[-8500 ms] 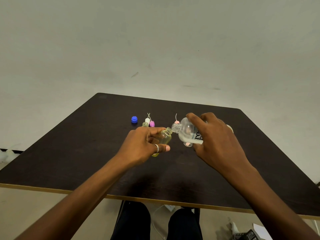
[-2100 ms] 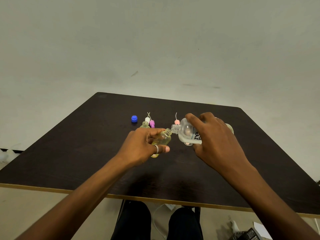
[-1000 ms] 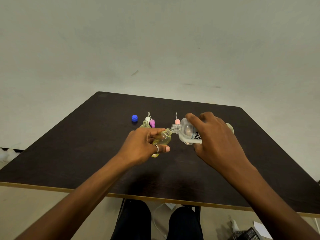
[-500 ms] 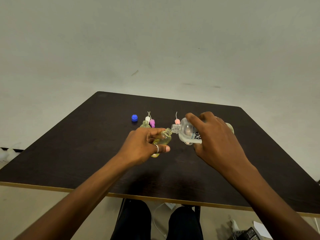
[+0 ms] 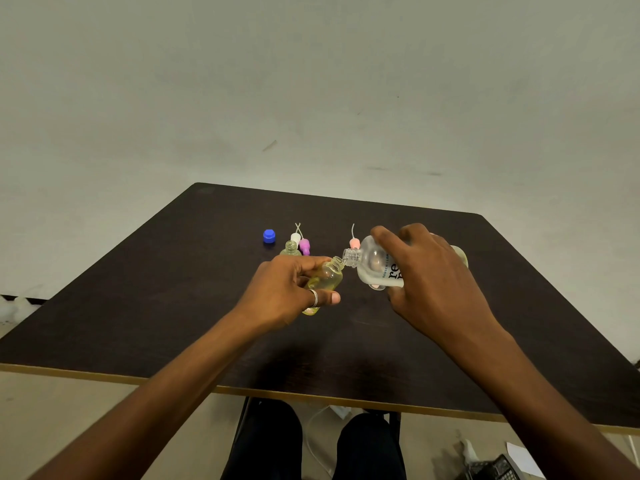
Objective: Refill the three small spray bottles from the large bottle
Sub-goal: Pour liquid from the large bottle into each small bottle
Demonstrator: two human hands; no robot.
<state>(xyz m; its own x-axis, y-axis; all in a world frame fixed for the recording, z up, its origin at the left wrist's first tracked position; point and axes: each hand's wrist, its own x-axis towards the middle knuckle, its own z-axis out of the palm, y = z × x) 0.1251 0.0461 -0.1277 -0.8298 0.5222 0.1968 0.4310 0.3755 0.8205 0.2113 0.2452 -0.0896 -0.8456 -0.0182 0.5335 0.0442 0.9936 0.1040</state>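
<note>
Head view of a pour between two bottles. The left hand (image 5: 287,292) closes its grip round a small spray bottle (image 5: 327,277): the thumb lies along the upper side and a finger bearing a ring (image 5: 314,297) curls beneath. This bottle is uncapped, holds yellowish liquid, and is tilted with its open neck pointing up and to the right. It is near the middle of the dark table (image 5: 173,306), and whether its base touches the surface cannot be told. The right hand (image 5: 429,282) has its grip wrapped over the large bottle (image 5: 375,268), a clear vessel with a white label and dark lettering. The large bottle is tipped almost onto its side, and its threaded open mouth points left and meets the rim of the small bottle's neck. Farther back on the table a second small bottle (image 5: 290,248) stands upright and uncapped, just behind the left hand. A white spray top (image 5: 295,237) and a purple spray top (image 5: 304,244) stand just beside it, their thin dip tubes crossing above them. A blue cap (image 5: 269,236) sits to their left, apart from them. A pink spray top (image 5: 354,243), its dip tube pointing upward, stands just behind the neck of the large bottle. Below the table's near edge are the person's knees (image 5: 367,445) in dark cloth.
</note>
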